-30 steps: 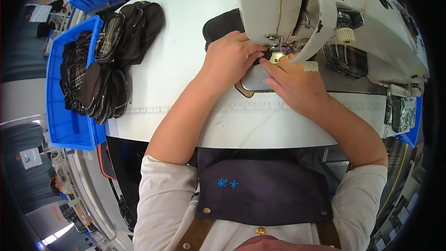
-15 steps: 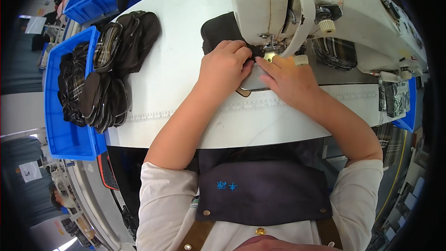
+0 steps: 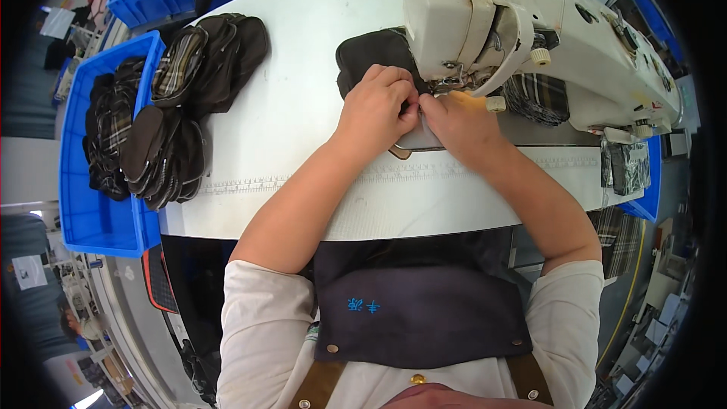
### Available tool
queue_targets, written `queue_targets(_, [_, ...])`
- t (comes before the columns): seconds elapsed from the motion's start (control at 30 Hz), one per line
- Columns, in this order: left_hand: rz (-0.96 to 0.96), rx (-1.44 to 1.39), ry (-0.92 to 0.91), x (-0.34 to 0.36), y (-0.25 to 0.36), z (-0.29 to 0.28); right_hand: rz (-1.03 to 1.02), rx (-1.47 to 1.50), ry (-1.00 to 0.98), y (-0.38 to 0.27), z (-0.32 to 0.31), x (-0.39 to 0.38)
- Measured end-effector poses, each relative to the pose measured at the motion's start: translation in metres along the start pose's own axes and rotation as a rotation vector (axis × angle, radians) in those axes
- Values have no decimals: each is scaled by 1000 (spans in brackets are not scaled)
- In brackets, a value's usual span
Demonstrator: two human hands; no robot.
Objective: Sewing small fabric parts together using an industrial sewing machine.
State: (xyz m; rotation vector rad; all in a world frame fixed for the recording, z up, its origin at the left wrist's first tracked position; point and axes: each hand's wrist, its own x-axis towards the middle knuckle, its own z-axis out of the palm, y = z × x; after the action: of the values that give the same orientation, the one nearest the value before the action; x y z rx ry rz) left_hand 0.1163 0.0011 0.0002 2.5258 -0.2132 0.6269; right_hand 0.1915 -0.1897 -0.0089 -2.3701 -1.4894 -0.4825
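Note:
A dark brown fabric piece with rounded corners lies on the table, partly under the head of a white sewing machine. My left hand rests over its near edge, fingers curled and pinched on the cloth. Close beside it, my right hand has its thumb and fingers pressed together at the same edge, just below the needle area. The fingertips of both hands almost meet. What lies between them is mostly covered by the fingers.
Stacked dark and plaid pouch pieces lie at the left, partly over a blue bin. More plaid pieces sit behind my right hand under the machine arm. A printed ruler strip crosses the white table.
The view has shifted slightly, so the machine sits further right. My right fingers have drawn together from a more spread pose; my left hand stays at the fabric edge.

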Motion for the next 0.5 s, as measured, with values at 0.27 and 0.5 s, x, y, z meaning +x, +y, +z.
queue_targets(0.27, [-19,33,-91,2,12,-8,-42,-92,165,2,3,-2])
queue_targets(0.5, [120,115,16,4,11,-7,-194,61,107,1,-15,-8])
